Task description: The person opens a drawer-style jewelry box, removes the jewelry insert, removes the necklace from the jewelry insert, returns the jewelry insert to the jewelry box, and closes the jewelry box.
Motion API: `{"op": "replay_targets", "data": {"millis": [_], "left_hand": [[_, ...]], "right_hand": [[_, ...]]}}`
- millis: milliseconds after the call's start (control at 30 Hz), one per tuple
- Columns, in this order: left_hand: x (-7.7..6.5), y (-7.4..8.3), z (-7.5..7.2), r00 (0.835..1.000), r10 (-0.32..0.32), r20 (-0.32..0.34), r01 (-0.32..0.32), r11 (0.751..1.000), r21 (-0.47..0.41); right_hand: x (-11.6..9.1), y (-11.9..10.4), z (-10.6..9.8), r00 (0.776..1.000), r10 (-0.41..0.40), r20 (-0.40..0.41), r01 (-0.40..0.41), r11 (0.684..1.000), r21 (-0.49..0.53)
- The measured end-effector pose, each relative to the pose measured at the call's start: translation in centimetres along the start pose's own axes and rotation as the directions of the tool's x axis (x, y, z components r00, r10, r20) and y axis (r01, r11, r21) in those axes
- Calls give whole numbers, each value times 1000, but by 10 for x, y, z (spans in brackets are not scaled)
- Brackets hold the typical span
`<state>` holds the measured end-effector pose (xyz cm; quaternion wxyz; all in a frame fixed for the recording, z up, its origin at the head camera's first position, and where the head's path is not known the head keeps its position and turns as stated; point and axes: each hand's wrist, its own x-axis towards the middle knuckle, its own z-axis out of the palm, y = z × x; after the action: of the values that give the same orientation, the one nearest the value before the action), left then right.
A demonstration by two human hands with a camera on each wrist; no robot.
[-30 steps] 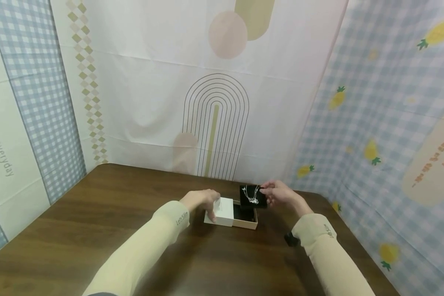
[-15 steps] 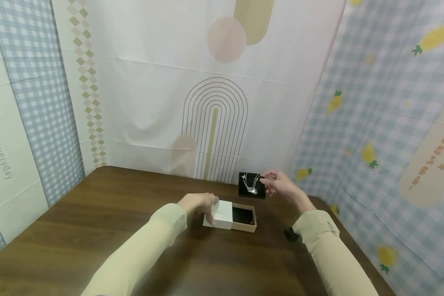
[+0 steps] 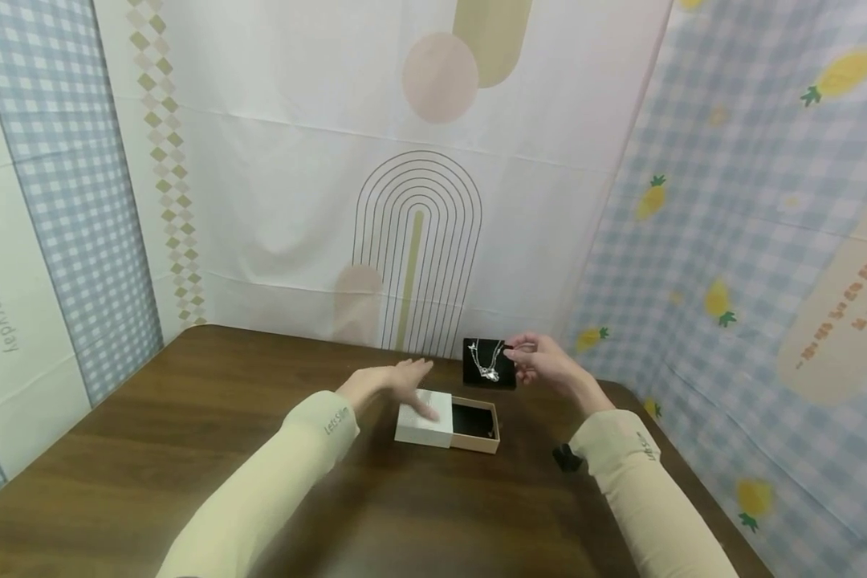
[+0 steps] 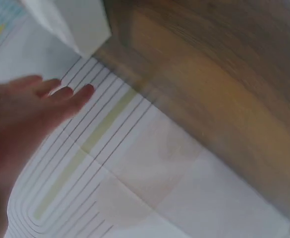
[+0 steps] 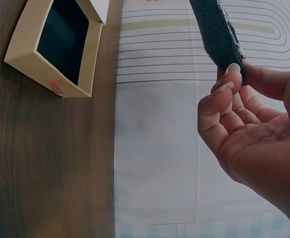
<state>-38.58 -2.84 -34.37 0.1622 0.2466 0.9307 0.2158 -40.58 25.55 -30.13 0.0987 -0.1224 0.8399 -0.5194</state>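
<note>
My right hand (image 3: pixel 547 359) pinches the edge of a black foam pad (image 3: pixel 502 374) between thumb and fingers, raised above the table. A silver necklace (image 3: pixel 488 372) lies looped across that pad's face. In the right wrist view the pad (image 5: pixel 215 34) is seen nearly edge-on. Below it stands a small jewelry box with a white sleeve (image 3: pixel 413 427) and a cream drawer (image 3: pixel 474 442), pulled partway out to the right; its inside is dark. My left hand (image 3: pixel 403 384) is over the sleeve with its fingers spread. The left wrist view has these fingers (image 4: pixel 68 101) straight, holding nothing.
The brown wooden table (image 3: pixel 296 482) ends at a white printed cloth (image 3: pixel 282 201) hung behind it. On the right hangs a blue checked cloth (image 3: pixel 701 265) with pineapples. A black device (image 3: pixel 567 457) is at the right wrist.
My right hand has lifted the foam pad with its necklace up from over the drawer. My left hand has let go of the sleeve and its fingers have straightened.
</note>
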Motion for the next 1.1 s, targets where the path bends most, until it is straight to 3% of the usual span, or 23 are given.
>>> {"op": "replay_targets", "data": {"millis": [67,100,133,200,300,333,400,467,567,767,867,967,1033,1100], "left_hand": [[4,4,-4,998,39,-53,-47,986,-161],[6,6,-6,996,54,-74,-72,960,-269],[9,9,-7,994,67,-86,-94,920,-380],[13,14,-7,990,86,-108,-133,807,-575],[17,21,-4,986,104,-133,-169,623,-764],[18,23,-3,984,107,-139,-175,575,-799],[20,27,1,980,115,-160,-196,508,-839],[21,30,5,977,112,-183,-214,466,-859],[23,34,9,969,103,-225,-248,451,-858],[24,39,9,962,72,-262,-265,470,-842],[24,40,9,961,61,-271,-266,477,-838],[24,41,8,959,49,-279,-267,487,-832],[24,41,8,959,34,-282,-262,488,-832],[25,42,9,958,19,-286,-258,492,-831]], "right_hand": [[0,0,1,1000,-5,9,5,1000,-11],[0,0,1,1000,-6,10,6,1000,-13],[0,0,1,1000,-7,10,7,1000,-16],[0,0,2,1000,-7,10,7,1000,-19],[0,0,4,1000,-7,11,7,1000,-23],[0,1,4,1000,-7,13,7,1000,-25],[0,1,5,1000,-6,12,6,1000,-25],[1,1,5,1000,-6,9,6,1000,-26],[1,2,5,1000,-6,2,6,1000,-17],[2,4,5,1000,6,-7,-6,1000,0],[0,1,5,996,-14,-90,12,1000,-24],[-3,-8,9,962,-128,-240,84,979,-185],[-4,-15,15,924,-218,-315,107,936,-335],[-4,-23,21,896,-298,-329,126,881,-456]]}}
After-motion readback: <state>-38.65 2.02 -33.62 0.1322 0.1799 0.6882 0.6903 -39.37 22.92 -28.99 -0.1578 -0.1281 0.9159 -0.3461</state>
